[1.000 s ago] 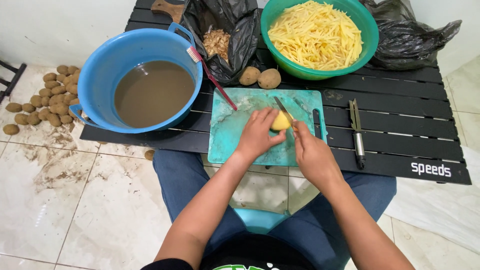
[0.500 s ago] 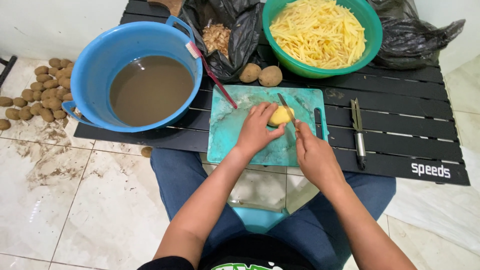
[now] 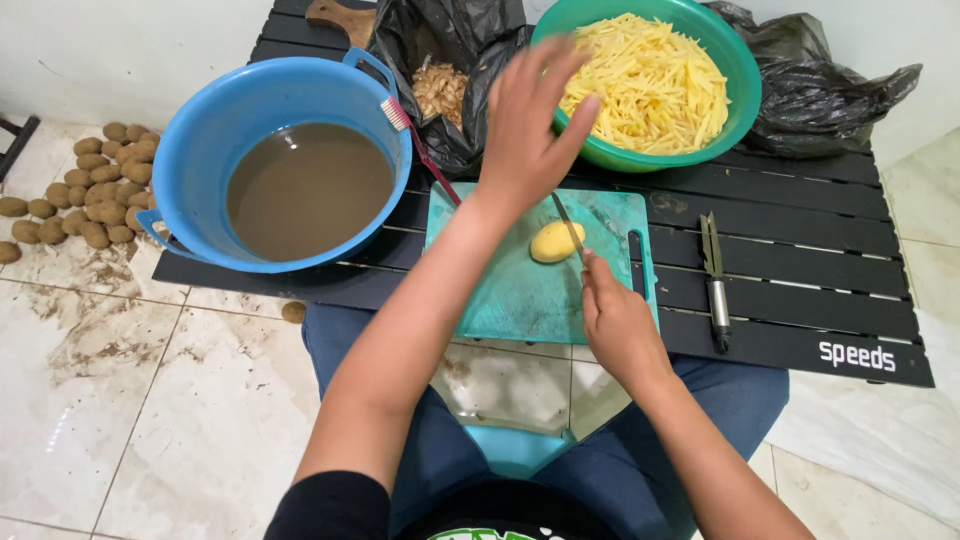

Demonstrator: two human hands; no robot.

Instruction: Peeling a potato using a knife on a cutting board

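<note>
Smooth peeled potato (image 3: 556, 241) on teal board (image 3: 500, 290), right hand (image 3: 615, 318) gripping knife (image 3: 568, 222), left hand (image 3: 527, 130) spread, empty.

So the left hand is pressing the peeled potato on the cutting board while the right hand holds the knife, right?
Not quite. In the head view the left hand is raised near the green bowl, off the peeled potato on the cutting board. The right hand does hold the knife.

Black short-sleeved shirt with green print, blue trousers, bare forearms.
</note>
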